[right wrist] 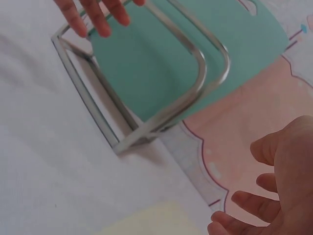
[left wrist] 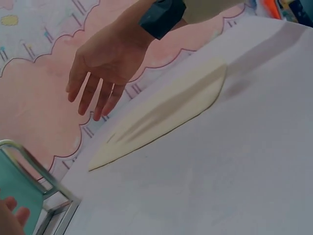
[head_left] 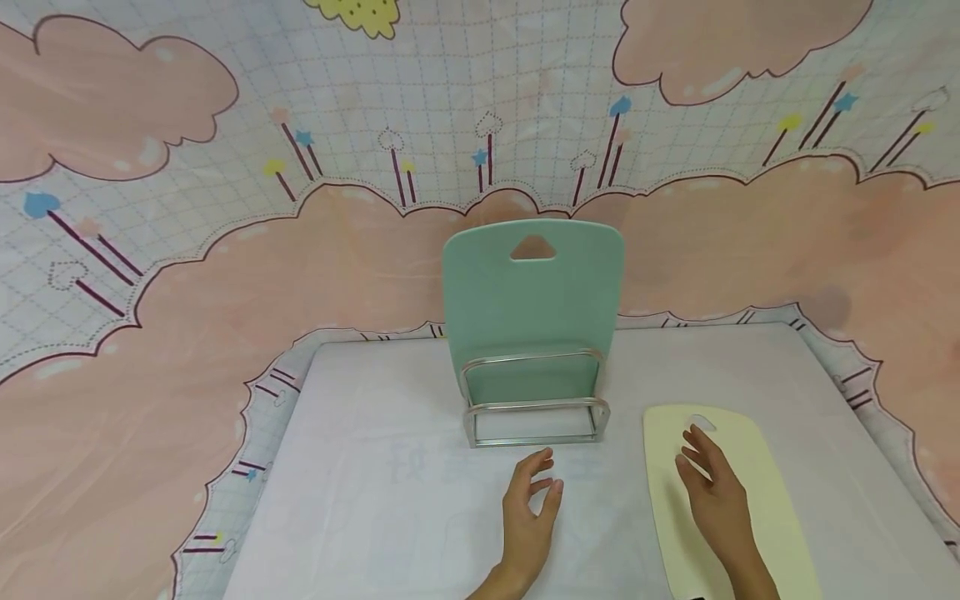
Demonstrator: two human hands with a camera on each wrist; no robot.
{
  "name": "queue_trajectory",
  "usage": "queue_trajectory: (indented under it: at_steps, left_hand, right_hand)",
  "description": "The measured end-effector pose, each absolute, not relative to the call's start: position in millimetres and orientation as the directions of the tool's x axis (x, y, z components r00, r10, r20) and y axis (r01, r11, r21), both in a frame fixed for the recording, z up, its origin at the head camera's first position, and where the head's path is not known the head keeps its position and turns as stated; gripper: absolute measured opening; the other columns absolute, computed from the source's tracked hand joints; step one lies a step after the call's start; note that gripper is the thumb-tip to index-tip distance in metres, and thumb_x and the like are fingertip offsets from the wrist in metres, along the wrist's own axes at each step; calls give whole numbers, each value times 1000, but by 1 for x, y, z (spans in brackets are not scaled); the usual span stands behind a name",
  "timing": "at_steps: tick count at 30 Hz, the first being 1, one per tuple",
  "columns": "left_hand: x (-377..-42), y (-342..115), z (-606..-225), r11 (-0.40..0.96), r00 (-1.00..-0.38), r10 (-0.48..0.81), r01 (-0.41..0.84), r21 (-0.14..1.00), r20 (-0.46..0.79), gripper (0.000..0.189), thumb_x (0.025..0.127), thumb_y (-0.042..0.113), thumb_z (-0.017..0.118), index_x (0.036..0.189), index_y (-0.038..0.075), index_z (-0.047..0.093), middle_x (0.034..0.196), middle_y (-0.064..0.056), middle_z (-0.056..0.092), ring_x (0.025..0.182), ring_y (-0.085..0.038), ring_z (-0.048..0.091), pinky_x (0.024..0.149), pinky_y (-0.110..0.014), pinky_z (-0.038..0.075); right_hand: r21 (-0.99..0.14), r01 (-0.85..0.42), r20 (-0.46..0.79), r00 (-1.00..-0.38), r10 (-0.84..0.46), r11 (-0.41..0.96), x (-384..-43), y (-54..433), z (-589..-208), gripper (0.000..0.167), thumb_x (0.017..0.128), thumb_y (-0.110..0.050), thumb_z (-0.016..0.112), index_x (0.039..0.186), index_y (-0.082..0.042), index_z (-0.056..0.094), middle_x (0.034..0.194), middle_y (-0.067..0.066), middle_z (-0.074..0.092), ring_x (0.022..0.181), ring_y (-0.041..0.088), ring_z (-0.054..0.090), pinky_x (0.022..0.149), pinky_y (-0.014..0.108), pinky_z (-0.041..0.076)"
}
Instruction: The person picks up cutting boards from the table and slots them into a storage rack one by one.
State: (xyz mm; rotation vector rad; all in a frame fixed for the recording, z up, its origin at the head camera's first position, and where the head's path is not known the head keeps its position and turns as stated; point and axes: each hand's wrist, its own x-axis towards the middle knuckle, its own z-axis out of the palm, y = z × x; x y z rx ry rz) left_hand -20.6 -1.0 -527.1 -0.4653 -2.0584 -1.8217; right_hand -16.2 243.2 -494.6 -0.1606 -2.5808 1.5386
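Note:
A green cutting board (head_left: 532, 308) stands upright in a metal wire rack (head_left: 536, 406) toward the back of the table. To the right, a pale yellow cutting board (head_left: 757, 500) lies flat on the tabletop. My left hand (head_left: 527, 521) is in front of the rack, its fingers loosely bent and nothing in them. Over the yellow board hovers my right hand (head_left: 720, 500), also holding nothing; its shadow falls on the board in the left wrist view. The right wrist view shows the right hand's relaxed fingers (right wrist: 257, 205) apart from the rack.
A white cloth covers the table (head_left: 360, 467). Behind and around it hangs a patterned curtain (head_left: 360, 258) with clouds and stars. Orange and dark blue items (left wrist: 288, 10) show at the top corner of the left wrist view.

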Motion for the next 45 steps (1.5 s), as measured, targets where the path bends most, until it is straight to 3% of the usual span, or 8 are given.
queue_trajectory:
  at_steps: [9, 16, 22, 25, 29, 36, 42, 45]
  left_hand:
    - [-19, 24, -532, 82, -930, 99, 362, 928, 354, 37, 96, 8, 56, 132, 10, 49, 128, -7, 52, 110, -31, 54, 85, -38, 52]
    - [-14, 43, -536, 77, -944, 189, 287, 955, 269, 38, 96, 13, 56, 133, 12, 48, 130, -5, 50, 112, -30, 53, 87, -36, 51]
    - [-8, 57, -537, 52, -930, 208, 321, 946, 304, 36, 96, 8, 55, 131, 7, 49, 128, -11, 53, 111, -28, 55, 85, -31, 52]
    - [-6, 63, -539, 39, -927, 212, 324, 945, 309, 35, 96, 8, 55, 131, 5, 50, 127, -16, 53, 110, -27, 56, 83, -30, 52]
    - [-5, 68, -543, 25, -934, 214, 300, 954, 288, 35, 96, 8, 55, 130, 1, 50, 126, -19, 53, 109, -29, 57, 82, -28, 53]
    - [-6, 75, -547, -6, -964, 221, 150, 989, 147, 38, 97, 12, 57, 131, -2, 49, 129, -17, 50, 112, -32, 55, 85, -27, 51]
    - [2, 81, -551, 3, -956, 287, 64, 998, 60, 39, 95, 12, 58, 130, -2, 49, 126, -14, 51, 110, -24, 55, 83, -23, 50]
    - [3, 84, -549, -6, -950, 313, -25, 1000, -22, 42, 95, 14, 59, 132, -2, 49, 125, -12, 52, 110, -21, 55, 83, -22, 50]
  right_hand:
    - [-854, 106, 0, -979, 205, 510, -5, 262, -503, 60, 102, -33, 45, 152, -10, 22, 146, 17, 38, 122, 16, 43, 80, 0, 34]
    - [-829, 118, 8, -975, 222, 547, 3, 278, -516, 60, 102, -30, 47, 151, -5, 23, 143, 22, 40, 107, -15, 36, 77, -2, 34]
    - [-800, 227, -86, -959, 269, 556, 10, 298, -521, 65, 102, -36, 43, 153, -5, 17, 145, 25, 36, 120, 27, 44, 71, -2, 33]
    - [-783, 307, -142, -935, 325, 541, 14, 310, -526, 67, 101, -41, 42, 153, -8, 16, 146, 23, 35, 116, 5, 45, 68, -1, 34]
    - [-768, 383, -182, -899, 399, 512, 19, 324, -530, 68, 100, -44, 43, 153, -9, 18, 147, 21, 36, 90, -23, 31, 65, 2, 36]
    - [-723, 470, -235, -856, 460, 506, 22, 339, -532, 69, 99, -47, 44, 152, -9, 21, 146, 21, 37, 82, -26, 29, 62, 4, 36]
    - [-711, 521, -256, -817, 517, 472, 21, 342, -531, 65, 99, -43, 45, 151, -9, 27, 146, 18, 39, 80, -27, 25, 66, 0, 32]
    - [-707, 531, -267, -813, 518, 468, 21, 343, -530, 65, 98, -45, 45, 151, -10, 27, 148, 0, 38, 82, -27, 25, 72, 4, 35]
